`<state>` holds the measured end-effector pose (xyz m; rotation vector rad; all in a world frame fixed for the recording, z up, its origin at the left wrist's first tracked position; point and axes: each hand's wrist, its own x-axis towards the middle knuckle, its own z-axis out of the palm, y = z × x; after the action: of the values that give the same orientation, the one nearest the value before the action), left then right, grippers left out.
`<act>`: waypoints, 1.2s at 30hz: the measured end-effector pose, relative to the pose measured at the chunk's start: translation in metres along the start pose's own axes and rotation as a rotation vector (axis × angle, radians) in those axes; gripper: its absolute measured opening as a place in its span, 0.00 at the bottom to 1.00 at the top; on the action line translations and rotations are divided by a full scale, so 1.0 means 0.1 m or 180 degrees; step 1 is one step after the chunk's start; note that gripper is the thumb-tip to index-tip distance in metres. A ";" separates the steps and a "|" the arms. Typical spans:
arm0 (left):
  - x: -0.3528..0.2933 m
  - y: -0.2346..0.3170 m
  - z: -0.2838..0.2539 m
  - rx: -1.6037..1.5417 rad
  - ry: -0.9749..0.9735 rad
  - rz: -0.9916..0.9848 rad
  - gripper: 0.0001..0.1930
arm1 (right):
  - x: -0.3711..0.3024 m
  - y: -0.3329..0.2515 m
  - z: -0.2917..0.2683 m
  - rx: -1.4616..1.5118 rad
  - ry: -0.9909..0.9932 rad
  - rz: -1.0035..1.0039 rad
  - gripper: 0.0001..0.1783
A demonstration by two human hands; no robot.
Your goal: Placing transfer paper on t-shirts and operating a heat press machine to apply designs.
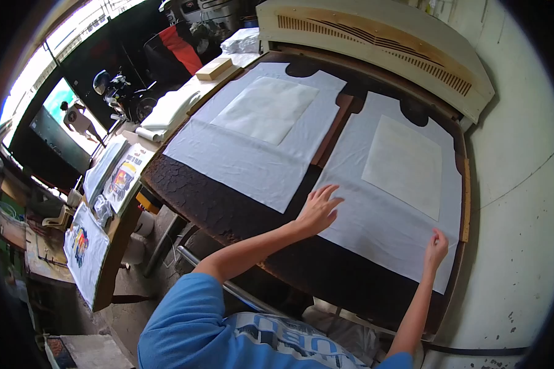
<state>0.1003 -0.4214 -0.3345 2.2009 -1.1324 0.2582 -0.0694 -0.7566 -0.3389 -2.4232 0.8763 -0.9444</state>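
Two white cut shirt panels lie flat, side by side, on a dark, worn table bed (209, 206). A pale rectangular sheet (268, 109) lies on the left panel (246, 166), and a similar sheet (406, 166) on the right panel (375, 218). My left hand (317, 211) is over the left edge of the right panel, fingers spread, holding nothing visible. Close to the lower right corner of the right sheet is my right hand (436, 248). Its fingers are drawn together; whether they pinch anything is too small to make out.
A cream vented housing (375, 49) rises behind the bed, with a pale wall (517, 154) on the right. Printed shirts (124, 175) lie on a side table at left. A wooden block (214, 69) rests on white cloth. Beyond are a motorcycle (126, 95) and a person (80, 120).
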 end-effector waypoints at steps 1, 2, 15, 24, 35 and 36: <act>-0.22 -0.02 -0.16 -0.0071 -0.0020 -0.0089 0.16 | -0.18 -0.06 -0.07 0.0037 -0.0058 0.0002 0.11; -0.42 -0.05 -0.31 -0.0157 0.0044 -0.0055 0.16 | -0.37 -0.16 -0.12 0.0033 -0.0084 0.0053 0.09; -2.63 -0.75 -1.77 -0.0262 0.0541 -0.0950 0.13 | -2.98 -2.24 -0.36 0.0772 -0.0299 0.0263 0.06; -2.78 -0.93 -1.79 -0.0036 0.0528 -0.0057 0.09 | -3.33 -2.51 -0.02 -0.0091 -0.0496 0.0120 0.05; -2.70 -1.10 -1.71 0.0044 0.0523 0.0053 0.07 | -3.26 -2.44 0.16 -0.0300 -0.0460 -0.0230 0.12; -2.68 -1.13 -1.69 0.0108 0.0632 0.0012 0.07 | -3.26 -2.43 0.19 -0.0261 -0.0502 -0.0310 0.12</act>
<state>0.0442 -0.0915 -0.3727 2.1483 -1.0296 0.4894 -0.1448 -0.3569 -0.3676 -2.5898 0.7607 -0.7511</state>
